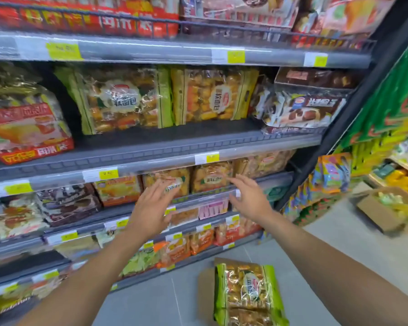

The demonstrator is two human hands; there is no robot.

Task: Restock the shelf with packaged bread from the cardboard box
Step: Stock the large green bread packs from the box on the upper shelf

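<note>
Both hands raised before the shelf, empty: left hand with fingers spread loose, right hand likewise released. Below the shelf, on the floor, a cardboard box holding green-edged bread bags, two visible. On the shelf, similar bread packs standing upright. Right of the shelf, a second box with yellow-green packets

hands: 2, left hand, right hand, both empty
cardboard boxes on floor: 2, near box, far box
bread packs in near box: 1, green-edged pack
</note>
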